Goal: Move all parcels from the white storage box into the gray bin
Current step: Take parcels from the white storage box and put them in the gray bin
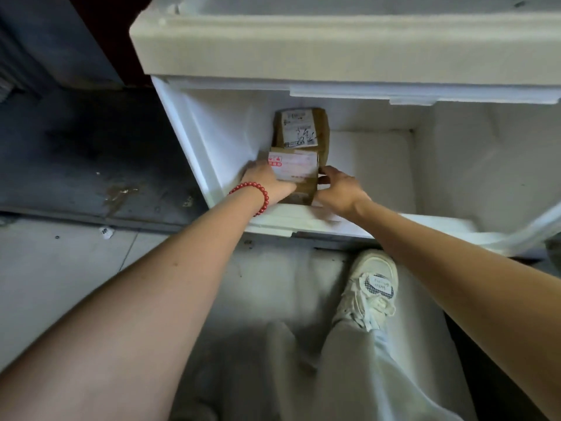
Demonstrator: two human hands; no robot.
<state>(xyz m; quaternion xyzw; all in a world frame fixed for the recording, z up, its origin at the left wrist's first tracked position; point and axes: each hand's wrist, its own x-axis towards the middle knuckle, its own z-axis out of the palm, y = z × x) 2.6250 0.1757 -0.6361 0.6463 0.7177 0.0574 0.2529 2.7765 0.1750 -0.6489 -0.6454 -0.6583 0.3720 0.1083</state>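
Down on the floor of the white storage box (pixel 194 141), against its left wall, two brown parcels are left to move: a near parcel (pixel 299 174) with a pink-printed label and a far parcel (pixel 321 129) with a white label, the two touching end to end. No other parcel shows in the part of the box that is visible, so the task looks close to its end, though the gray bin is not in view and how many parcels it holds cannot be told. Both hands are on the near parcel. The left hand (pixel 267 180), with a red bead bracelet (pixel 255 192) at the wrist, covers its left side with the fingers curled over the left edge. The right hand (pixel 337 189) meets its right edge, thumb and fingers bent in to pinch it. The parcel sits between the two hands, seemingly not yet lifted off the box floor. The far parcel lies just beyond the fingertips, untouched by either hand, and will want a second reach
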